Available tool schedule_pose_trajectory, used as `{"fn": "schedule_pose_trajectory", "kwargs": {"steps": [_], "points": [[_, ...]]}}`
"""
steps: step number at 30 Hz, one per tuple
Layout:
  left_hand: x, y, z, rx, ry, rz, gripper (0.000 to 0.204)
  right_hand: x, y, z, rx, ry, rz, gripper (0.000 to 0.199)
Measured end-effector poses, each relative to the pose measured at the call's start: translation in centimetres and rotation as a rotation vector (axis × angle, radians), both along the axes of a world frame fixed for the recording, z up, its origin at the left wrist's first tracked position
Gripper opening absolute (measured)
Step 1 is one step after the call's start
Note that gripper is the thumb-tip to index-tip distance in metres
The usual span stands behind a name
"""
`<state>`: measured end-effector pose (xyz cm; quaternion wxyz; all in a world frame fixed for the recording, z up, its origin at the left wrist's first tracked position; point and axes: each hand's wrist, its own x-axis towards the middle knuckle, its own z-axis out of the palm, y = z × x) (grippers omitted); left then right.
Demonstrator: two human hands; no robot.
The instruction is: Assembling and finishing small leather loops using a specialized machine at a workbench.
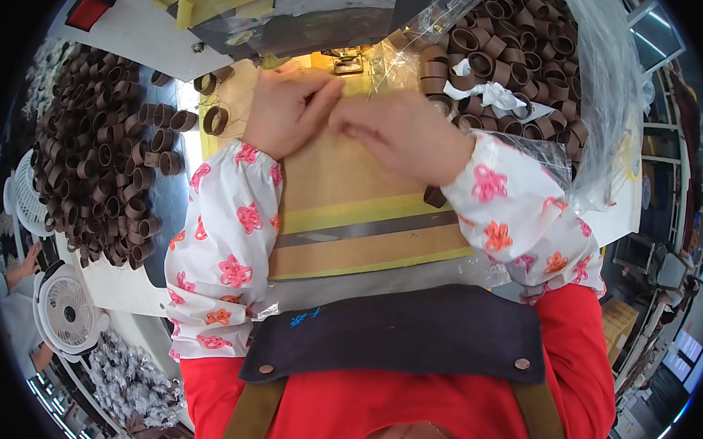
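My left hand (292, 113) and my right hand (406, 134) meet at the fingertips over the brown-and-yellow taped work surface (345, 176), just in front of a lit sewing machine (286, 20). Bent fingers on the left press together. On the right they are curled in and slightly blurred by motion. Whatever lies between the fingertips is too hidden to make out. Beside my left hand a brown ring-shaped band (215, 120) rests among loose dark threads. Another brown band (434, 196) sits under my right wrist.
A large heap of brown bands (103, 154) covers the left side, with several strays by the surface. More bands (523, 54) fill the back right, with crumpled white scraps (494, 96) and clear plastic sheeting (608, 97). A white fan (67, 311) stands lower left, near another person's hand (32, 260).
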<state>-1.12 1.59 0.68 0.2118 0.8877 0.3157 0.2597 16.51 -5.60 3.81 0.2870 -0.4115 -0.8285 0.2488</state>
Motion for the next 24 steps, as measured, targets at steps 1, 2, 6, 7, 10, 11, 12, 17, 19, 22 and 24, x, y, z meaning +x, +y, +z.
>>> {"fn": "schedule_pose_trajectory", "kwargs": {"steps": [1, 2, 6, 7, 10, 11, 12, 17, 19, 22, 24], "points": [[-0.3, -0.2, -0.2, 0.051, -0.050, 0.080, 0.014, 0.5, 1.3, -0.2, -0.034, 0.030, -0.034, 0.011], [-0.5, -0.5, -0.3, -0.045, -0.066, 0.129, 0.014, 0.8, 2.1, -0.2, -0.068, 0.059, -0.066, 0.012], [-0.4, -1.7, 0.6, -0.310, -0.074, 0.230, 0.018, 1.1, 3.4, -1.3, -0.117, 0.042, -0.119, 0.015], [-0.2, -1.7, 0.6, -0.329, -0.071, 0.253, 0.020, 1.1, 3.4, -1.7, -0.102, 0.073, -0.149, 0.015], [0.4, -1.6, -0.2, -0.286, -0.124, 0.310, 0.022, 1.2, 3.5, -2.4, -0.041, 0.129, -0.232, 0.013], [0.6, -1.6, -0.4, -0.255, -0.152, 0.325, 0.022, 1.2, 3.6, -2.5, -0.010, 0.123, -0.254, 0.012], [0.9, -1.6, -0.3, -0.229, -0.144, 0.350, 0.021, 1.3, 3.6, -2.6, 0.020, 0.117, -0.276, 0.011], [1.6, -0.9, -0.1, -0.104, -0.107, 0.429, 0.021, 1.0, 4.5, -2.3, 0.053, 0.104, -0.360, 0.011], [1.8, -0.8, -0.3, -0.115, -0.112, 0.436, 0.021, 0.9, 4.7, -2.3, 0.078, 0.081, -0.374, 0.013], [2.0, -0.5, -0.4, -0.152, -0.151, 0.448, 0.021, 0.8, 4.9, -2.6, 0.125, 0.070, -0.376, 0.014], [2.0, -0.4, -0.6, -0.166, -0.169, 0.445, 0.021, 0.8, 4.9, -2.6, 0.136, 0.048, -0.375, 0.014]]}}
